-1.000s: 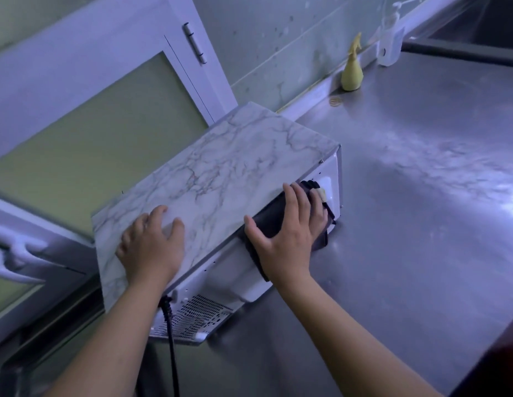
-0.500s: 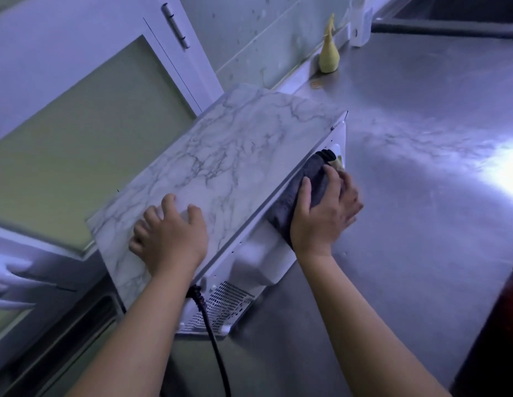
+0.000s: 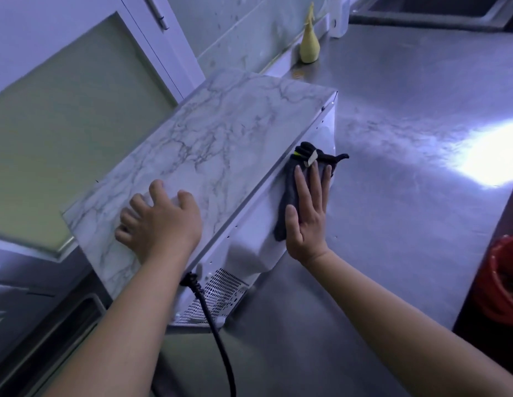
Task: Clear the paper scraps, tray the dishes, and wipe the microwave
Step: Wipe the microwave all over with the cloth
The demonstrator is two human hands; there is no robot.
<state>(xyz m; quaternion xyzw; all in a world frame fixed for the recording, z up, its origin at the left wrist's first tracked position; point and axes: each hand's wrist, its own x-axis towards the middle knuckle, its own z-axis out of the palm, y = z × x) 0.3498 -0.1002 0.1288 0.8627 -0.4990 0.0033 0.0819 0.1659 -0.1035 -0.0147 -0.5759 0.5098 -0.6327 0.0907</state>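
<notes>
Right hand [image 3: 308,213] presses dark cloth [image 3: 291,196] flat against microwave [image 3: 220,144] side.

microwave [image 3: 209,144]: white-and-grey marble-veined top, plain white back panel, perforated white vent | folded cloth [image 3: 289,202]: dark grey with black edging and a pale tag | power cord [image 3: 218,336]: black | steel counter [image 3: 392,138]: dull silver-grey | pear-shaped bottle [image 3: 309,48]: pale yellow | bucket [image 3: 499,282]: red

Brushed steel table [image 3: 392,239] with a bright glare [image 3: 490,159] at right, speckled grey wall [image 3: 235,32] behind, white-framed frosted pane [image 3: 71,116] at left, yellow bottle [image 3: 309,48] against the wall, perhaps a sink [image 3: 438,7] far back, red bucket [image 3: 501,282] at right edge
</notes>
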